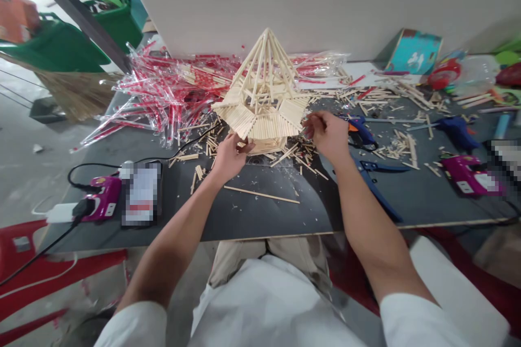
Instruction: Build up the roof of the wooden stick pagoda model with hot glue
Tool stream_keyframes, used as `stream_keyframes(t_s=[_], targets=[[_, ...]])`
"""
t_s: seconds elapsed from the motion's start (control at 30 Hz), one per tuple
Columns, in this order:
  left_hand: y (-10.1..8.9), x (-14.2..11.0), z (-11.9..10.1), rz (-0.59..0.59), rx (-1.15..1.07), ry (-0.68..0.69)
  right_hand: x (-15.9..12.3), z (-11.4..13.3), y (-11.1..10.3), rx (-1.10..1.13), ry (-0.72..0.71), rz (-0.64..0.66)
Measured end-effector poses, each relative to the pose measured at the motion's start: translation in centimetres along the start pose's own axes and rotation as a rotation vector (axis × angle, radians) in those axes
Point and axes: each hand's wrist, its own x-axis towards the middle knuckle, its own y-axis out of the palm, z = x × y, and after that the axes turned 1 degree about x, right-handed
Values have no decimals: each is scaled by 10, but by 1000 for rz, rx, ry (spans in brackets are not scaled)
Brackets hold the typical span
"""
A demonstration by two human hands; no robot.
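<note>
A model house of pale wooden sticks (264, 98), with a pointed roof frame, stands on the dark table (244, 217). My left hand (228, 158) grips the model's lower front edge, thumb and fingers pinched on it. My right hand (328, 134) is curled at the model's right eave, fingertips pressed together against the sticks; whether a small stick is in them I cannot make out. Loose sticks and offcuts (297, 158) lie around the base, and one long stick (260, 194) lies in front of me.
A heap of red-and-clear stick wrappers (163, 92) lies at the left back. Blue glue guns (360, 129) (458, 130) and blue-handled cutters (374, 179) sit right of the model. Purple devices (103, 198) (468, 173) and a cabled plug (65, 211) lie near the edges. A teal box (415, 51) leans on the wall.
</note>
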Motion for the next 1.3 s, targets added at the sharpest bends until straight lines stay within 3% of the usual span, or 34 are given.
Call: stream_keyframes(t_s=[0.1,0.27,0.47,0.6,0.77,0.9,1.1,1.3], targets=[[-5,1,-2,31,82,48,-2,1,3,16,-8,70],[-11,3,-8,59,203,108,-4,12,-7,-192,-144,153],[-23,3,-24,47,323,169,-5,25,-18,-274,-208,594],[-31,0,-37,-26,477,164,-6,27,-15,-305,-255,773],[-26,-9,-48,24,488,245,-9,27,-8,-302,-323,808],[-16,-17,-56,208,475,351,-11,29,-5,-277,-332,788],[-10,-21,-58,438,567,377,-11,38,-9,-156,-296,774],[-11,-17,-53,531,592,338,-5,42,-32,294,-86,841]])
